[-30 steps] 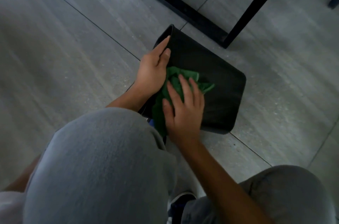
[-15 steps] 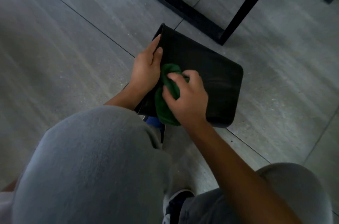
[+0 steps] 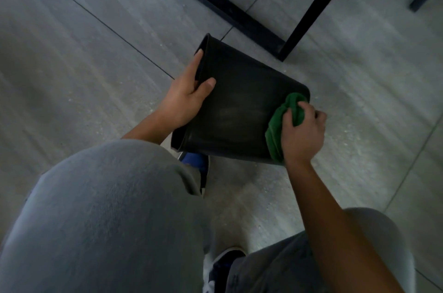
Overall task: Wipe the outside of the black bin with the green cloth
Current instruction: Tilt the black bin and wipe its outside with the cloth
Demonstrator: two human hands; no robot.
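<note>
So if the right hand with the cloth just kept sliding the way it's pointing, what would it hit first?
Probably nothing solid: the right hand and green cloth sit at the black bin's closed end, so they would slip off toward the tiled floor. Depth is unclear.

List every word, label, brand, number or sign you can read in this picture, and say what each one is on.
None can be read.
Bin: plain black wall, no label showing.
Cloth: plain green, no tag showing.
Shoe: blue and white, no brand legible.
Trousers: plain grey.
Floor: bare grey tiles, no markings.
</note>
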